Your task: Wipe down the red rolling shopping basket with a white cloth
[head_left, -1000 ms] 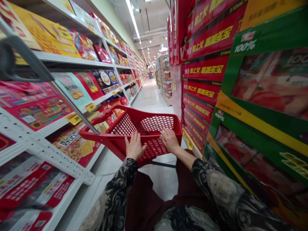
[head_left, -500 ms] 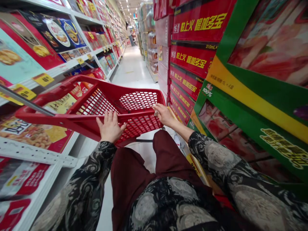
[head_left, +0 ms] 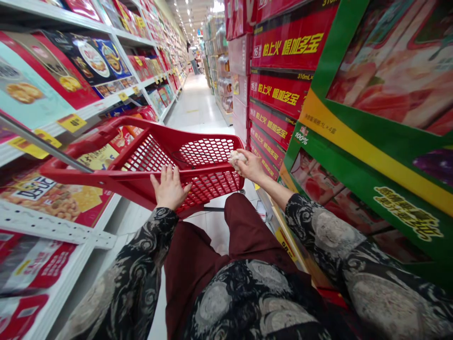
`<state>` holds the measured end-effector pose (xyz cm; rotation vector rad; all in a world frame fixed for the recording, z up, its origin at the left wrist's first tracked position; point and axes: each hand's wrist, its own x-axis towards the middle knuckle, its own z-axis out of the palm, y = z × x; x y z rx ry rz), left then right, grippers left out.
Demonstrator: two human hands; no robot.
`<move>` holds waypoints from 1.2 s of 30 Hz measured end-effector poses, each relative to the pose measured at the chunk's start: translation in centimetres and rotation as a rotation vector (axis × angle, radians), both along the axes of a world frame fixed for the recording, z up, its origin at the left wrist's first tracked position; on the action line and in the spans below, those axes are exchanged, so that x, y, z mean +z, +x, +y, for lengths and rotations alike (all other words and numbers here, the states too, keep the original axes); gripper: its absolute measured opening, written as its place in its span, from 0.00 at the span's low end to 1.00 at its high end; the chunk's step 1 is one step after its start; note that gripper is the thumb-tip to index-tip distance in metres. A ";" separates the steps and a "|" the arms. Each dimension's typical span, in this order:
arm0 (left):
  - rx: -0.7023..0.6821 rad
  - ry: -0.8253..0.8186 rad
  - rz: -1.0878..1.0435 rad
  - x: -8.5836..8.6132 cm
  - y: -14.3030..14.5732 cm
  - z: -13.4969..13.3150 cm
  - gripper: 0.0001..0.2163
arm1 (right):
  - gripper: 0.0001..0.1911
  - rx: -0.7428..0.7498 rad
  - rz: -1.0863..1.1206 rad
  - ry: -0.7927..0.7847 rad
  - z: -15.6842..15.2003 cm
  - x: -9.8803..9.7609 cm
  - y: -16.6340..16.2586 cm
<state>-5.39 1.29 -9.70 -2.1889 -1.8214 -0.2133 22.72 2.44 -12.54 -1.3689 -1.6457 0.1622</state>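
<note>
A red plastic shopping cart (head_left: 130, 179) with mesh walls stands sideways in front of my knees; no goods show in the visible part of its basket. My left hand (head_left: 169, 186) lies with fingers spread on the near upper rim of the cart. At the cart's right end, my right hand (head_left: 252, 165) grips a crumpled whitish cloth (head_left: 237, 159). The cloth is bunched at the fingertips, over the rim's corner. Whether it touches the rim, I cannot tell.
Shelves (head_left: 102, 97) of boxed snacks with yellow price tags line the left. Stacked red drink cartons (head_left: 279, 89) and green juice cartons (head_left: 339, 156) rise close on my right. The aisle floor (head_left: 198, 101) runs ahead, with a person (head_left: 194, 61) far off.
The cloth in my right hand shows more fully, and that hand sits slightly further right. My left hand stays spread on the rim. The cart's left end appears shifted rightward in view.
</note>
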 end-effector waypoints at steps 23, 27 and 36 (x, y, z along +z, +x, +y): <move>-0.062 0.101 -0.139 -1.4 1.5 -0.5 0.29 | 0.25 -0.181 -0.315 0.114 -0.4 -3.2 -3.9; -0.083 0.157 -0.156 -1.3 1.5 -0.2 0.27 | 0.26 -0.101 -0.385 0.135 0.1 -3.1 -6.3; 0.008 0.224 -0.111 -1.1 -0.7 0.3 0.32 | 0.27 -0.135 -0.282 0.238 1.3 -4.6 -4.6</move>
